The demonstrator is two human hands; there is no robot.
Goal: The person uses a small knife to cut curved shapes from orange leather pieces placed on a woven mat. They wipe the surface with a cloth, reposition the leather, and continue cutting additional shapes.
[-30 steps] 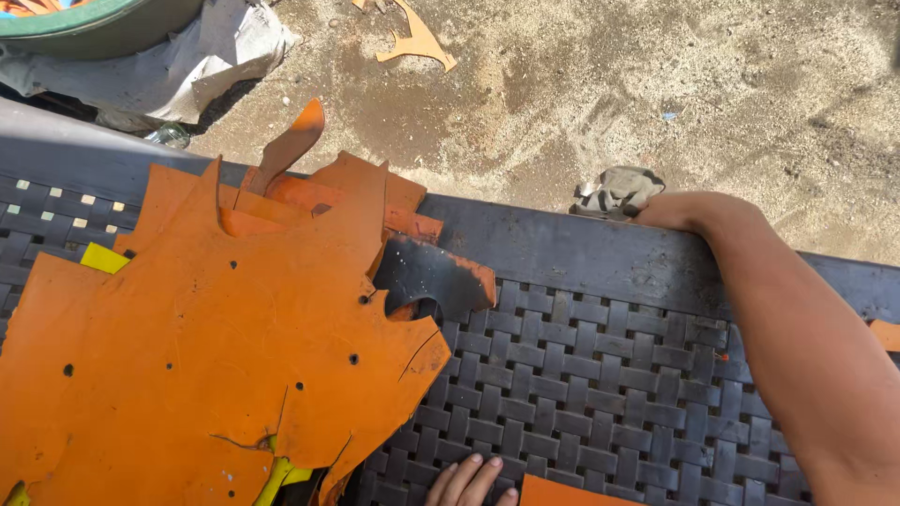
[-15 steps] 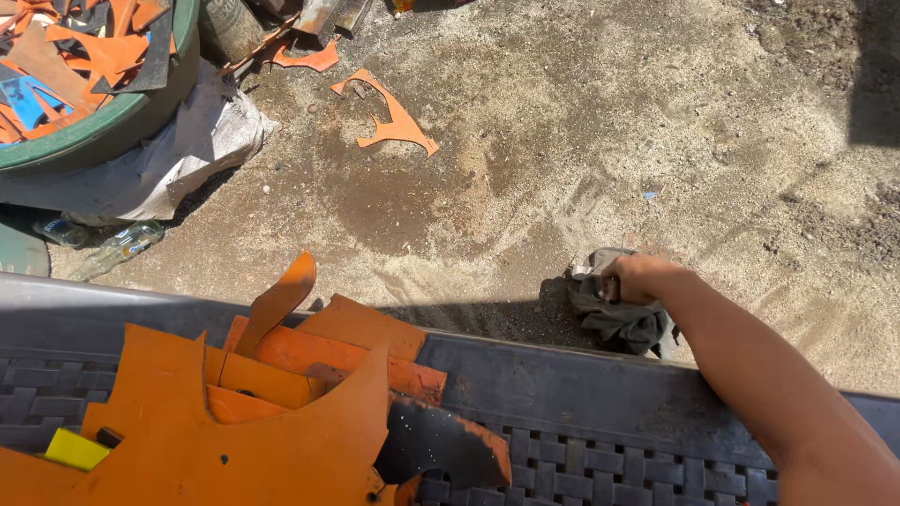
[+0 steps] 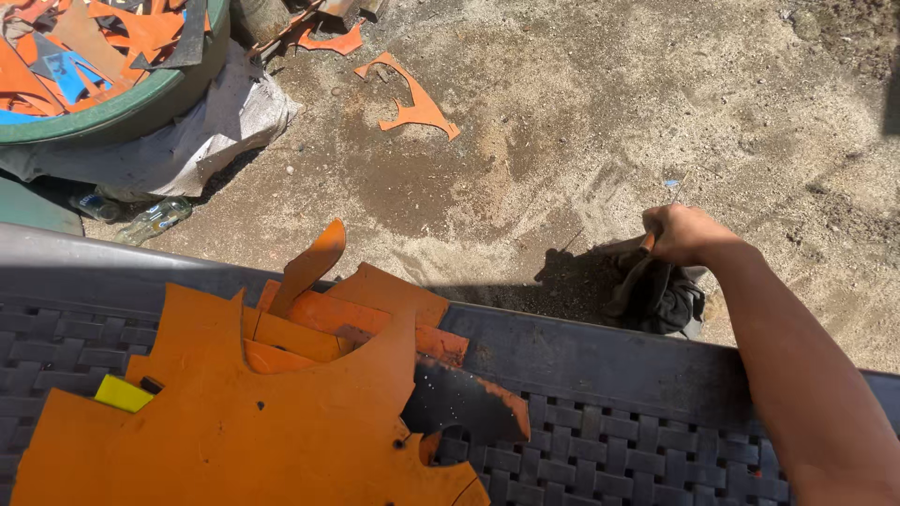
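Left to right: orange sheets (image 3: 234, 422) piled on your woven bench (image 3: 609, 459), your left hand out of view, your right hand (image 3: 689, 234) gripping a dark rag (image 3: 656, 295) above the sandy ground (image 3: 562, 141), where a loose grip could drop it.

- We record a floor of bare sandy ground (image 3: 581, 122) in hard sunlight, with sharp shadows.
- We note a dark woven plastic table (image 3: 619, 450), its smooth rim nearest the ground.
- We list a green tub (image 3: 141, 98) of coloured scraps at upper left, resting on pale sacking (image 3: 202, 141).
- We count two clear bottles (image 3: 141, 217) beside it.
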